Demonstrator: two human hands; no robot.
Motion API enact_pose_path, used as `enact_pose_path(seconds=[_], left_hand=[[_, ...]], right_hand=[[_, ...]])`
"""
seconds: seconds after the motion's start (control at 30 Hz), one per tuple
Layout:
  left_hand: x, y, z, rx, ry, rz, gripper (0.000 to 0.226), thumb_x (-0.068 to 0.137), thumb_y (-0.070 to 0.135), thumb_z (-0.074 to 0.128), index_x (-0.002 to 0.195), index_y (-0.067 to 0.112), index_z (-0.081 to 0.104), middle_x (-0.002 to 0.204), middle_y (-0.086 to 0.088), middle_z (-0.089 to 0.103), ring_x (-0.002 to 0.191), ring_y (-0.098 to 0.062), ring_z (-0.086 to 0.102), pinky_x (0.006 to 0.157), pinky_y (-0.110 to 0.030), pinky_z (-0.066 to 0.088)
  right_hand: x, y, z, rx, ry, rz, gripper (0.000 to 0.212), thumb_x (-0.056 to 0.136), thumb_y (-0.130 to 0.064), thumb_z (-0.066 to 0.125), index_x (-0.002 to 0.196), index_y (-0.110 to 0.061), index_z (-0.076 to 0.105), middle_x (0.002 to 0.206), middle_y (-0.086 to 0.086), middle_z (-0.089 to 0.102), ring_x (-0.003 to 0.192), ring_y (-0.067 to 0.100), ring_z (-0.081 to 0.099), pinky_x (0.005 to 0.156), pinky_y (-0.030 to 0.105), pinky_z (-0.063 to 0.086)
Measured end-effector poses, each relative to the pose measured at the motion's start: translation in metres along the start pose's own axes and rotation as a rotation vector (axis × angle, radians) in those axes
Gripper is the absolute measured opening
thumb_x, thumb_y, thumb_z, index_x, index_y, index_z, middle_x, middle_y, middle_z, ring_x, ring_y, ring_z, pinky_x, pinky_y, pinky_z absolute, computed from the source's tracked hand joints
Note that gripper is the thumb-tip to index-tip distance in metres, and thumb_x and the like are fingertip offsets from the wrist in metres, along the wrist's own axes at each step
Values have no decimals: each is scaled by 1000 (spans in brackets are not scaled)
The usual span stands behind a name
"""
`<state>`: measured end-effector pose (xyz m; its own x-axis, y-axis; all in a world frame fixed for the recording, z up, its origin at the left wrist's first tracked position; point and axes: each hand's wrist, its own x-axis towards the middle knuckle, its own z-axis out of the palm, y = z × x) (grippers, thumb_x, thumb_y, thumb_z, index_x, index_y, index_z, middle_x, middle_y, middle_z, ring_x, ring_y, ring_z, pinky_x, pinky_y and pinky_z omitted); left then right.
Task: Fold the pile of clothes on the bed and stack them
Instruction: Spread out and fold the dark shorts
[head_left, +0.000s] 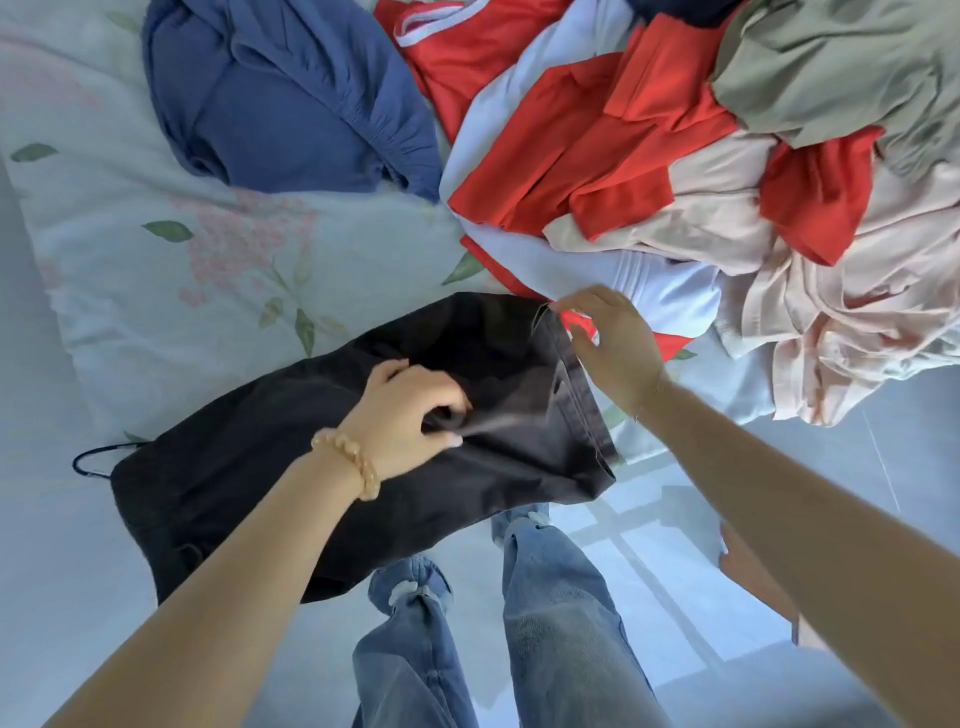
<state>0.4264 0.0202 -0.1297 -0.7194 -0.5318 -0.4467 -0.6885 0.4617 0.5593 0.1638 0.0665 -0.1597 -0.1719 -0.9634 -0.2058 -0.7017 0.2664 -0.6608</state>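
A black garment (270, 467) lies across the near edge of the bed, partly hanging over it. My left hand (410, 415), with a bead bracelet at the wrist, grips a bunch of its fabric near the middle. My right hand (608, 343) pinches the garment's far corner at its hemmed edge. Behind them spreads the unfolded pile: a blue garment (291, 104) at the back left, red and white clothes (571, 156) in the middle, a pale pink one (841, 322) on the right and an olive one (841, 67) at the back right.
The bed has a white sheet with pink flowers (218, 249), bare at the left. My legs in blue jeans (550, 613) stand on a pale tiled floor (675, 519) right at the bed's edge.
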Motion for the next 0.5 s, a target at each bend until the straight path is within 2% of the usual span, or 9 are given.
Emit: enact_pose_path(seconds=[0.07, 0.13, 0.2, 0.27, 0.33, 0.4, 0.43, 0.5], left_hand=[[-15, 2, 13, -42, -3, 2, 20, 79, 32, 75, 80, 35, 55, 97, 21, 66, 97, 0, 57, 115, -33, 12], [-25, 2, 24, -46, 28, -3, 16, 80, 29, 75, 82, 29, 59, 92, 18, 68, 92, -2, 59, 117, -31, 9], [-28, 0, 30, -51, 56, -37, 14, 81, 26, 74, 84, 26, 61, 89, 16, 68, 90, -3, 60, 119, -32, 6], [-30, 0, 34, -47, 105, -76, 13, 82, 25, 74, 86, 27, 62, 88, 17, 67, 88, -3, 60, 119, -33, 4], [-31, 0, 36, -58, 169, -104, 11, 83, 25, 73, 87, 27, 63, 87, 16, 67, 86, -3, 60, 119, -35, 5], [-31, 0, 34, -95, 229, -110, 11, 82, 26, 73, 88, 27, 63, 87, 16, 67, 85, -3, 61, 119, -39, 10], [-31, 0, 32, -119, 251, -110, 12, 82, 26, 73, 88, 27, 63, 87, 16, 67, 84, -1, 60, 119, -40, 12], [-28, -1, 26, -171, 290, -99, 13, 83, 26, 73, 89, 26, 62, 88, 16, 68, 79, 5, 55, 118, -38, 14]], right_hand=[[25, 1, -3, -205, -141, -261, 41, 80, 8, 60, 116, -9, 68, 119, 12, 62, 113, 35, 54, 93, 41, 46], [44, 1, -1, -450, -315, -466, 54, 78, -1, 69, 129, -15, 61, 137, 10, 52, 128, 34, 45, 104, 43, 38], [56, 1, 5, -633, -481, -588, 71, 77, -16, 75, 142, -24, 48, 154, 3, 35, 139, 30, 32, 114, 42, 23], [62, -2, 13, -741, -573, -683, 80, 78, -28, 76, 148, -29, 38, 159, 1, 26, 144, 28, 25, 117, 40, 15], [65, -4, 23, -721, -549, -781, 64, 78, -27, 76, 138, -24, 53, 150, 4, 42, 138, 29, 37, 116, 43, 22], [67, -5, 28, -564, -442, -873, 33, 79, -18, 77, 111, -14, 70, 119, 7, 66, 112, 31, 60, 103, 44, 40], [69, -7, 28, -477, -396, -848, 21, 82, -15, 75, 102, -11, 72, 105, 7, 70, 99, 31, 64, 95, 42, 45], [80, -12, 23, -274, -284, -617, 13, 88, -8, 64, 98, -5, 71, 91, 9, 70, 85, 32, 63, 81, 37, 45]])
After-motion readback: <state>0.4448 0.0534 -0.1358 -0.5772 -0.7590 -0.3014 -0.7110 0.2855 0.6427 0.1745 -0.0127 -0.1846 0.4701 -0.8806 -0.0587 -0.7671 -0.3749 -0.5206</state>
